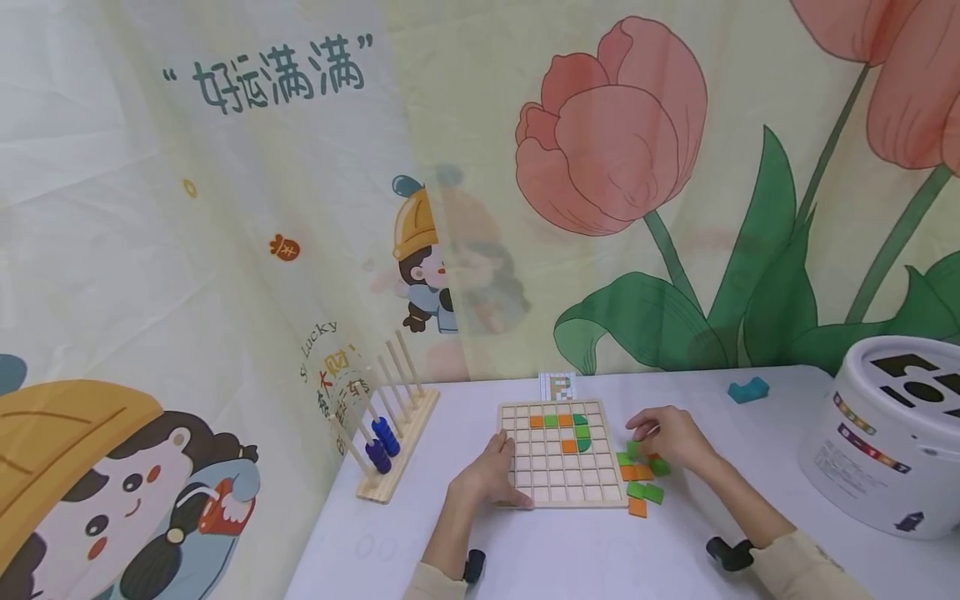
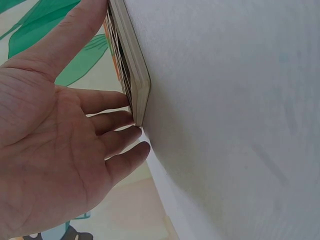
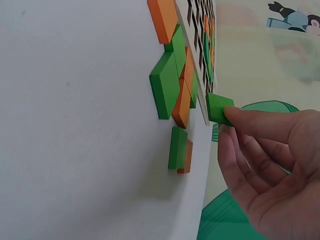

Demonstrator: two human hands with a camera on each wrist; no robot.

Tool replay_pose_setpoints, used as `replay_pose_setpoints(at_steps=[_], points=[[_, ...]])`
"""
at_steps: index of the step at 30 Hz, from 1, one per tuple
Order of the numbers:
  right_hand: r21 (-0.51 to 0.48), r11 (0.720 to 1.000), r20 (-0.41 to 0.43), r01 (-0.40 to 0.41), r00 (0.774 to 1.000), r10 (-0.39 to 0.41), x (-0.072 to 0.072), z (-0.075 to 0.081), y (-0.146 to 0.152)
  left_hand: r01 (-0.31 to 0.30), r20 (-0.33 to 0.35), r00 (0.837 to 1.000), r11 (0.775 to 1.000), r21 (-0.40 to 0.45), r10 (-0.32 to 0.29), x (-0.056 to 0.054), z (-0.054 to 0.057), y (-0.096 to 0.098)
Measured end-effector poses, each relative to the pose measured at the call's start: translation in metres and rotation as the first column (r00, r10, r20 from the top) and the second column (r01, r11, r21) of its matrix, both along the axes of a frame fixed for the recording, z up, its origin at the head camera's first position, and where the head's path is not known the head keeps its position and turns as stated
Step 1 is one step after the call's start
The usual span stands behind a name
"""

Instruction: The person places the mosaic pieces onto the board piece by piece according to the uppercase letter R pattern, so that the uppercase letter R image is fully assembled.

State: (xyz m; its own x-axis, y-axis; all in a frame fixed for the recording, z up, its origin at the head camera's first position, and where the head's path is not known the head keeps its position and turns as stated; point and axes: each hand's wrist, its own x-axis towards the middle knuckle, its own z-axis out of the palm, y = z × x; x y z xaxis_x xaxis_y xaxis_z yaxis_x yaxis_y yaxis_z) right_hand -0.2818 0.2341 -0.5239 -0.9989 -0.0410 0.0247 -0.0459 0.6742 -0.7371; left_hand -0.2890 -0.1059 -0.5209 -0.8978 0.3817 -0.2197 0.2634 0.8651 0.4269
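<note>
A wooden grid board (image 1: 553,504) lies on the white table, with several orange and green tiles (image 1: 576,431) set in its upper cells, some with rounded edges. My left hand (image 1: 489,473) rests against the board's left edge and near corner, fingers loosely extended; the left wrist view shows fingertips touching the board's side. Right of the board, my right hand (image 1: 673,437) pinches a square green tile (image 3: 218,107) between thumb and fingers, above the table. Loose green tiles (image 1: 653,494) and orange tiles (image 1: 637,507) lie beside the board below that hand, some overlapping.
A wooden bead rack (image 1: 401,450) with upright pegs and dark blue beads stands at the left. Behind the board is a small pattern card (image 1: 558,387). A blue object (image 1: 748,390) lies at the back right, near a large white bucket (image 1: 877,467). Printed curtains (image 1: 465,125) hang behind.
</note>
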Motion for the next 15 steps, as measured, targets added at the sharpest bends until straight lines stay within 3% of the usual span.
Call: replay_pose_setpoints(at_steps=[5,15], points=[[-0.047,0.999,-0.015,-0.026,1.0,0.025,-0.006,-0.005,-0.009,0.005,-0.005,1.0,1.0,-0.004,-0.005,0.001,0.0,-0.001],[-0.126,0.991,-0.021,-0.046,0.999,0.044,-0.016,0.002,-0.037,0.004,-0.012,1.0,1.0,0.0,-0.004,0.0,0.0,0.001]])
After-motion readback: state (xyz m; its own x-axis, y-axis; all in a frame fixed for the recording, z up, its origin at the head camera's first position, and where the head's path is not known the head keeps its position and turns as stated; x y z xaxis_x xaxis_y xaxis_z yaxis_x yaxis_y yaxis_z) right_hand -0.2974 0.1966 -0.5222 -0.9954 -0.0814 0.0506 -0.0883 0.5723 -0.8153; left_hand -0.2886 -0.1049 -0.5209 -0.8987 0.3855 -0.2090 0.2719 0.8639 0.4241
